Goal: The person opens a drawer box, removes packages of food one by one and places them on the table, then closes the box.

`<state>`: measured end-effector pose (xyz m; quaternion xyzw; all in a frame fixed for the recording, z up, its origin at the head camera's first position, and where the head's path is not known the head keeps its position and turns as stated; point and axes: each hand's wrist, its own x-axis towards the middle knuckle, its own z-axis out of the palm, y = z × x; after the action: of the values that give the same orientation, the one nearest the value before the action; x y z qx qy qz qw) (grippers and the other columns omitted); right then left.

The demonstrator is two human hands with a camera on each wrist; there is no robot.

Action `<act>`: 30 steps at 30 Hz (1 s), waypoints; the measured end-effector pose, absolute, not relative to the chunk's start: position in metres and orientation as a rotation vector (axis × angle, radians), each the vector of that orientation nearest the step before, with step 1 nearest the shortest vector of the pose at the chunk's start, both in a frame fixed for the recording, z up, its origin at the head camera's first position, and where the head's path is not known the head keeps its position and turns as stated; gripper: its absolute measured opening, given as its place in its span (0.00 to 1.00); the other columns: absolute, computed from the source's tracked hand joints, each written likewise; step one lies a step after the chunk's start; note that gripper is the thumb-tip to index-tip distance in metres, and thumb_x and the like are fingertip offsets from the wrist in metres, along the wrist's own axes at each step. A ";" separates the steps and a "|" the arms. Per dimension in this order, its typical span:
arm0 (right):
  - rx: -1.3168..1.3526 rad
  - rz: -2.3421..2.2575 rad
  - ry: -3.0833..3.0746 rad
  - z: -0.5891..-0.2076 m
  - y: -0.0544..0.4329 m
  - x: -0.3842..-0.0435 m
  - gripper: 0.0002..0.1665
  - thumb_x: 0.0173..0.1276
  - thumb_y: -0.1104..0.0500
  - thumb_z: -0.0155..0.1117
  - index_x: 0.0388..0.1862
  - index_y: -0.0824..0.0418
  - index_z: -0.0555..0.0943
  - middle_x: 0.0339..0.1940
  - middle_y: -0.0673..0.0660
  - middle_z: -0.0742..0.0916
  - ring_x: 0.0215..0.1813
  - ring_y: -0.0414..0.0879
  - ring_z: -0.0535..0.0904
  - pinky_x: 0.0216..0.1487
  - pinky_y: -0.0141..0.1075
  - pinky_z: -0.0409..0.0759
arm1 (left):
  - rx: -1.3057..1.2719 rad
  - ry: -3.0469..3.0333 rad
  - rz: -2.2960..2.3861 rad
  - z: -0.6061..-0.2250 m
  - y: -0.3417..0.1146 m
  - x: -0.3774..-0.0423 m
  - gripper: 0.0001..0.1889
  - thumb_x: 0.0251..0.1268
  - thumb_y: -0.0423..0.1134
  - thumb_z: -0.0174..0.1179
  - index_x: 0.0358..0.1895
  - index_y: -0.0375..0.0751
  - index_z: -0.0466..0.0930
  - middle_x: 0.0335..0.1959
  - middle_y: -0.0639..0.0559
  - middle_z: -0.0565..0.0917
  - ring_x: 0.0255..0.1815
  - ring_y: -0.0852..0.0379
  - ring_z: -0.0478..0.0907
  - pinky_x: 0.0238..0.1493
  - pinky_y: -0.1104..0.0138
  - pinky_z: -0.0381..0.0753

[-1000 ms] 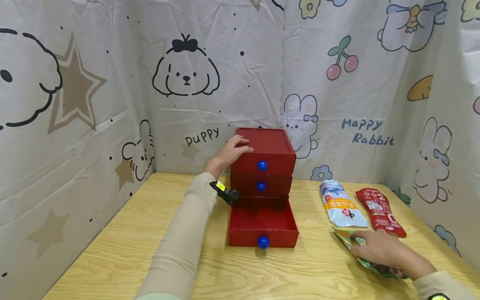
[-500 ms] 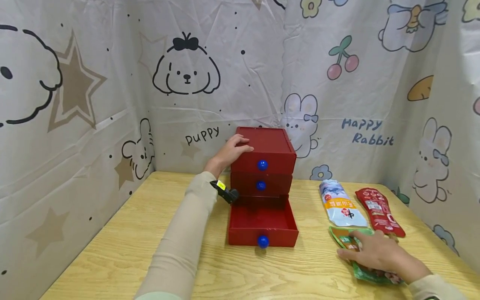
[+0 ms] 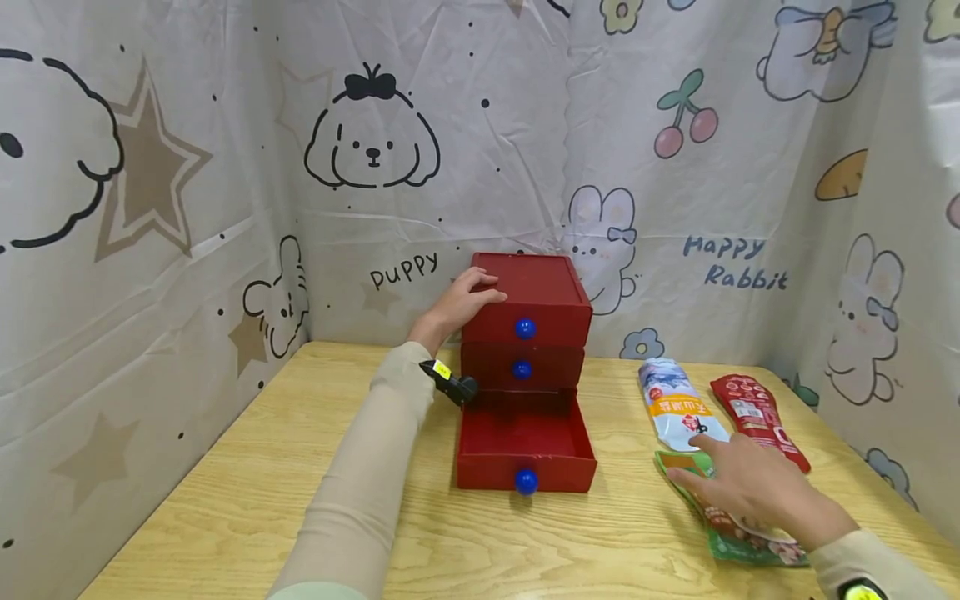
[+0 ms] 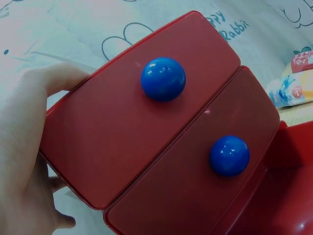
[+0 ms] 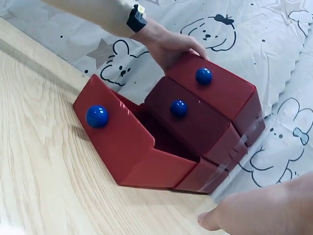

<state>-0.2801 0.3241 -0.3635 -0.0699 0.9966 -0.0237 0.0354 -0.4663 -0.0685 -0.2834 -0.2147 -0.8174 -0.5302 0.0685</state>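
Observation:
A red drawer cabinet with blue round knobs stands mid-table. Its bottom drawer is pulled out, and the visible part of its inside is bare red; the upper two are closed. My left hand grips the cabinet's upper left corner, thumb over the top edge and other fingers down the side in the left wrist view. At the right, my right hand hovers with loosely extended fingers over a green food pouch, hiding its middle. Its index fingertip overlaps a white-and-orange pouch in the head view.
A dark red pouch lies to the right of the white-and-orange one. The pale wooden table backs onto a printed white cloth on three sides. A small black camera sits on my left wrist.
My right hand has let go of the green pouch and lifted slightly away, fingers spreading. That pouch now lies flatter and more exposed. The left hand and drawers have kept their places.

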 end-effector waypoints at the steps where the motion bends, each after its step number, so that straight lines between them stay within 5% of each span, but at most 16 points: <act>1: -0.222 -0.071 3.062 -0.362 0.322 -0.280 0.57 0.65 0.19 0.55 0.71 0.64 0.76 0.50 0.75 0.83 0.39 0.58 0.79 0.36 0.60 0.81 | -0.644 -2.462 -1.596 -0.283 -0.068 -0.464 0.27 0.73 0.43 0.61 0.69 0.32 0.75 0.73 0.43 0.67 0.75 0.47 0.59 0.75 0.55 0.57; 10: -0.251 -0.065 3.065 -0.364 0.314 -0.283 0.53 0.64 0.23 0.62 0.72 0.61 0.76 0.53 0.77 0.81 0.48 0.68 0.78 0.39 0.65 0.80 | -0.664 -2.445 -1.588 -0.283 -0.067 -0.460 0.26 0.72 0.42 0.60 0.68 0.31 0.75 0.73 0.43 0.66 0.75 0.47 0.59 0.75 0.56 0.57; 30: -0.495 -0.082 3.118 -0.335 0.255 -0.273 0.46 0.62 0.25 0.65 0.67 0.56 0.80 0.52 0.64 0.85 0.52 0.62 0.80 0.47 0.63 0.80 | -0.648 -2.451 -1.584 -0.280 -0.067 -0.456 0.26 0.73 0.42 0.60 0.68 0.31 0.75 0.72 0.42 0.67 0.74 0.45 0.60 0.75 0.53 0.58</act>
<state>-0.2734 0.2555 -0.3348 -0.1568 0.9873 -0.0259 -0.0084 -0.4562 -0.0667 -0.2796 -0.2161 -0.8174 -0.5285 0.0760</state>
